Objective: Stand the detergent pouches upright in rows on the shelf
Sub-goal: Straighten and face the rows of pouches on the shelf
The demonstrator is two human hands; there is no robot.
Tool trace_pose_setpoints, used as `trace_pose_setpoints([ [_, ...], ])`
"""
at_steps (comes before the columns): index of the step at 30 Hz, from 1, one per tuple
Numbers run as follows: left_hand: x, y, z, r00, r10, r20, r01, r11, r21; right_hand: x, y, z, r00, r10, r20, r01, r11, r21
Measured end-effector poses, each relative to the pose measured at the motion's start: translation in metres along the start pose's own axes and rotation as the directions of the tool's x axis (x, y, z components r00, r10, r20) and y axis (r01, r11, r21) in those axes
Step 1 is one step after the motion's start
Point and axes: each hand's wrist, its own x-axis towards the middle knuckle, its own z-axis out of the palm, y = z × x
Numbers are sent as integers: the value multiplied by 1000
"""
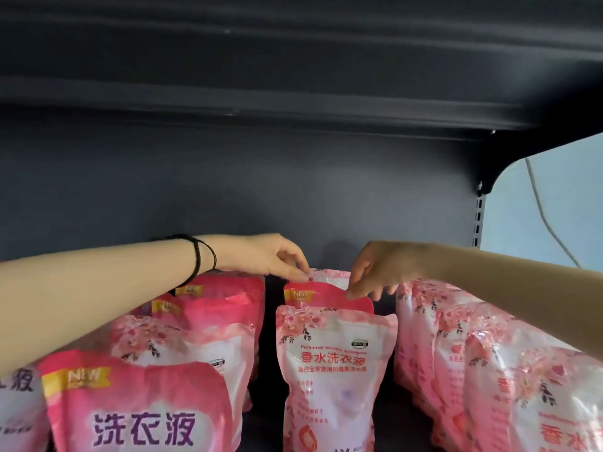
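Note:
Pink detergent pouches stand upright in three rows on a dark shelf [388, 415]. The middle row has a front pouch [332, 370], a second pouch [323, 296] behind it, and a rear pouch [329, 276] at the back. My left hand [274, 256] pinches the top left corner of the rear pouch. My right hand [375, 272] has its fingertips on the top right of the rear pouch, just above the second pouch's top edge. The left row [208, 308] runs under my left forearm and the right row [456, 347] under my right forearm.
A dark back panel [228, 184] closes the shelf behind the rows. The upper shelf's underside [293, 76] hangs overhead. At right stand a slotted upright [478, 220] and a bracket, with a pale wall and a cable [541, 213] beyond. Narrow gaps separate the rows.

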Motion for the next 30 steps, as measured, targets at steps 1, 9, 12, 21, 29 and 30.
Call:
trace_pose_setpoints([
  [1, 2, -2, 3, 1000, -16, 11, 16, 1000, -25, 1, 2, 2, 1000, 4, 17, -4, 1000, -17],
  [9, 18, -4, 25, 997, -64, -34, 59, 990, -127, 6, 10, 7, 1000, 2, 15, -3, 998, 66],
  [12, 18, 2, 16, 996, -61, -62, 54, 992, -111, 5, 15, -3, 1000, 17, -15, -15, 992, 126],
  [21, -16, 54, -38, 896, -69, -438, -80, 947, -312, -22, -13, -58, 883, 101, -458, 216, 779, 589],
  [29, -67, 108, -72, 742, -213, -636, -424, 585, -691, -70, -94, -77, 622, 249, -743, 657, 350, 668],
  [30, -75, 111, -72, 742, -227, -631, -436, 551, -712, -79, -104, -74, 607, 258, -751, 679, 322, 660],
])
